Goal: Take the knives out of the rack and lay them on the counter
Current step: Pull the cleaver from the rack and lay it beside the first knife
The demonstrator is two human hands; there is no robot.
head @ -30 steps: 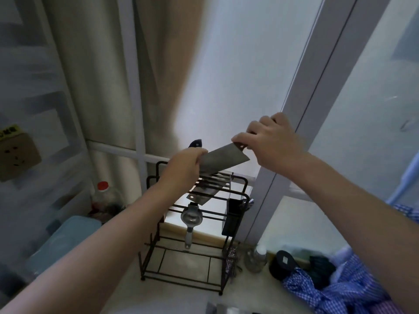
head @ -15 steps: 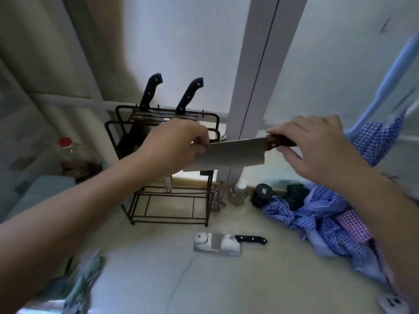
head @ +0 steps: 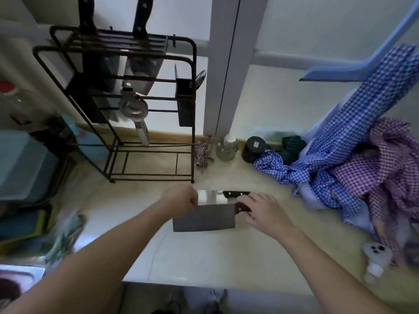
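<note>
Both hands on the cleaver (head: 204, 217) just over the counter (head: 204, 257): left hand (head: 181, 201) pinches the blade's far end, right hand (head: 260, 210) is closed on the handle. I'd set it flat, edge away from fingers, beside the other cleaver (head: 213, 196). Two knives remain in the rack (head: 193, 109).

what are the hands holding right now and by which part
Both hold one cleaver: the right hand by its brown handle, the left hand at the far end of the blade's spine.
</note>
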